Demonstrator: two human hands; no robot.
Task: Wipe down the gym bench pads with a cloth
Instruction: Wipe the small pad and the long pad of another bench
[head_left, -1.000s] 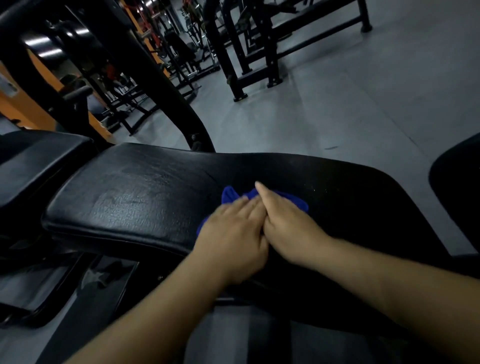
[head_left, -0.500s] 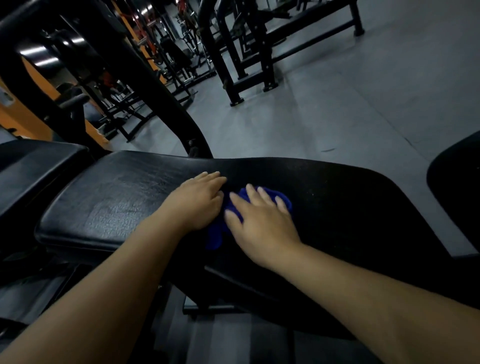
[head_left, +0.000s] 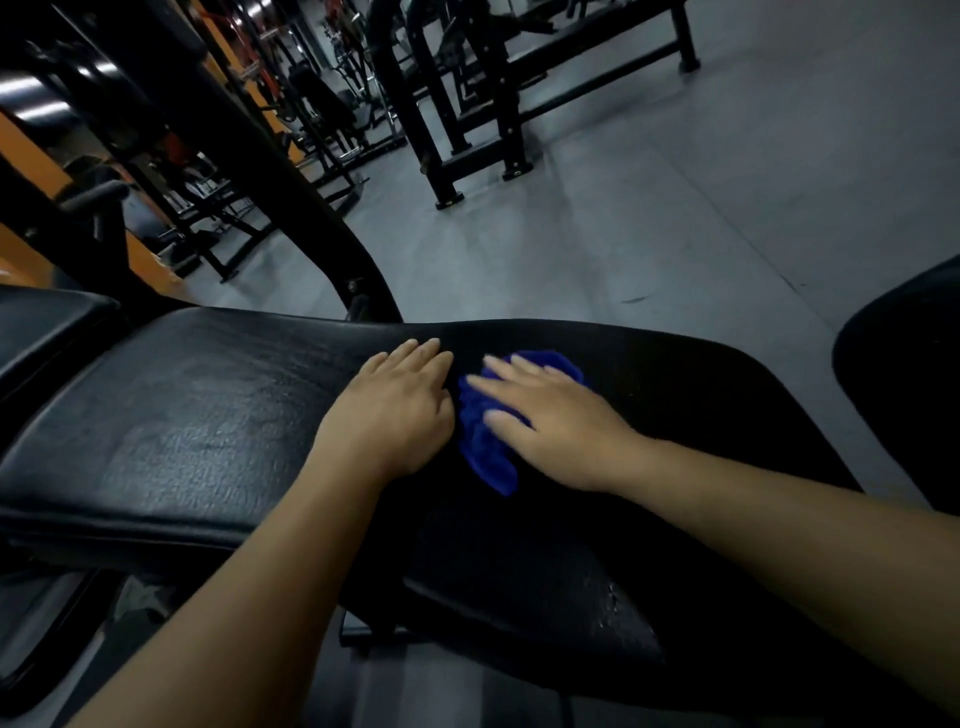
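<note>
1. Head view: the blue cloth (head_left: 485, 441) lies bunched on the black bench pad (head_left: 182, 415), about mid-length and nearer its far edge than its near one.
2. The right hand (head_left: 561, 431) lies flat on the cloth, fingers straight, pressing rather than clenching. The left hand (head_left: 395, 415) rests flat on the bare pad just beside the cloth's left edge, holding nothing.
3. Risk: since the cloth is pinned only by flat pressure, a quick stroke could probably slide the palm off the wad and leave it behind.
4. Risk: bunched up, it covers a narrow strip, so patches may be missed, and in this dim light streaks would be hard to spot.
5. Risk: the bare left palm may smudge the vinyl.
6. Surface: creased, glossy vinyl, with scuffed flecks (head_left: 613, 597) towards the near right corner that might snag fibres.
7. Room: another dark pad (head_left: 47, 332) off the left end, a curved black upright (head_left: 291, 208) behind, black racks (head_left: 467, 130) on a grey floor (head_left: 675, 234).
</note>
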